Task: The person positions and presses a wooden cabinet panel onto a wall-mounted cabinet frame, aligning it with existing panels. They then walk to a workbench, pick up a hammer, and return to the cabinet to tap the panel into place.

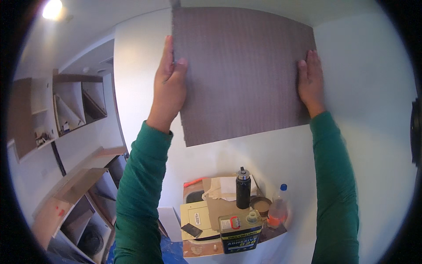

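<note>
A brown wood-grain panel [246, 75] is held up high against the white wall, close below the ceiling. Its left edge is gripped by my left hand [171, 86], fingers stretched up along the side and thumb on the front face. On the opposite edge my right hand [312, 81] holds it the same way, fingers upright and thumb on the face. The panel's lower edge slants up toward the right. What lies behind the panel is hidden.
Below stands a small worktop [204, 250] with an adhesive can [241, 235], a black flask [243, 190], a plastic bottle [278, 207], a phone [192, 229] and a cream plate [195, 215]. Open wall cabinets [68, 105] and base cabinets [83, 215] line the left side.
</note>
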A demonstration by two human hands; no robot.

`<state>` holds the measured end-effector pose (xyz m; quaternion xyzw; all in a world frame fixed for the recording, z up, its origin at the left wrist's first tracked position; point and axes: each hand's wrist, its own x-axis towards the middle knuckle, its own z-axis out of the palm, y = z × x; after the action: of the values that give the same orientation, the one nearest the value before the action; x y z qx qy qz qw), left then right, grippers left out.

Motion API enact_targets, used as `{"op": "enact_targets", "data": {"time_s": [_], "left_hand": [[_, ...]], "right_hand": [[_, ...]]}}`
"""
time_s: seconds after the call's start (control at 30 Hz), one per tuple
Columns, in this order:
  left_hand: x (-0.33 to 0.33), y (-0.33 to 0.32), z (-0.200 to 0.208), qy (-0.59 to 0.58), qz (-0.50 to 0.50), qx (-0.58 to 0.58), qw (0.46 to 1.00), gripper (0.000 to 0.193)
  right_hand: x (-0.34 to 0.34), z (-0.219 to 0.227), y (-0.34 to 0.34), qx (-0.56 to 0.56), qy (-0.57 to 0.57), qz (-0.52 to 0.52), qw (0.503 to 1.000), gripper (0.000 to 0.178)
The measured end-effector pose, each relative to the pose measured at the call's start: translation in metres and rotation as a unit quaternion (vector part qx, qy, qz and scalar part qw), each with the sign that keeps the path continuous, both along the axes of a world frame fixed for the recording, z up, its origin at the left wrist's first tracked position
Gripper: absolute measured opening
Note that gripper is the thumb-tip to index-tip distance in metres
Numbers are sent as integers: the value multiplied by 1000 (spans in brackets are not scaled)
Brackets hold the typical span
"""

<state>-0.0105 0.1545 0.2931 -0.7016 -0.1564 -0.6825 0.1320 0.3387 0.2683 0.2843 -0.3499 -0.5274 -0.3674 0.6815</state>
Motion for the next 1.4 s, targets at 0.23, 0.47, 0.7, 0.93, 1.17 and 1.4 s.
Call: {"op": "enact_targets", "data": {"time_s": [0.23,0.47,0.7,0.93,1.17,1.4], "left_hand": [[-4,1,21,-39,-88,-31,995,65],[-13,18,68,-47,7,11,999,87],[-6,6,100,-30,32,-65,997,79],[-1,5,112,-84,28,-67,994,56],[-7,7,122,-90,12,-81,993,57],[-20,11,132,-80,61,-35,994,65]], "right_hand": [[0,-1,1,0,-3,15,1000,68],[-2,0,-2,-12,-12,18,1000,67],[1,-1,-1,-4,-17,4,1000,67],[1,0,2,7,-18,-17,1000,67],[-1,-1,2,6,-4,-22,1000,65],[-4,0,-2,-1,-3,-15,1000,66]]}}
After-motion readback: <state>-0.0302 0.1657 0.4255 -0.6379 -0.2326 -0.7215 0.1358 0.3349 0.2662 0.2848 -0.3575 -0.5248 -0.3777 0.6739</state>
